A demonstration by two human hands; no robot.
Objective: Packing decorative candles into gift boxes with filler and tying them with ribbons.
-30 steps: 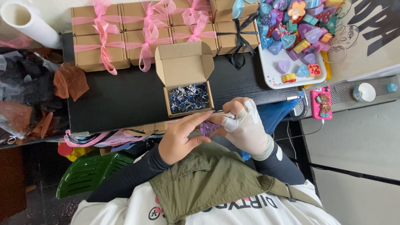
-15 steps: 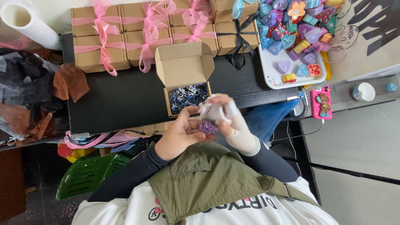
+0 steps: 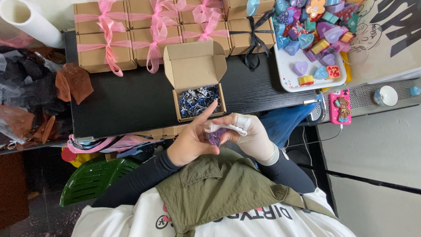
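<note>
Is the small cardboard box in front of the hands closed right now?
No, the small cardboard box stands on the black table with its lid flipped up, showing dark shredded filler inside.

Bright, even daylight; sharp focus, soft shadows.

A small purple piece [image 3: 215,137], dark violet and slightly glittery, sits between the person's two hands, just off the near edge of the black worktop [image 3: 131,101]. Fingers [image 3: 206,115] cover most of it, so its shape cannot be told. A thin white strip [image 3: 226,128] lies across its top, touching it, pinched at the ends by both hands.
</note>
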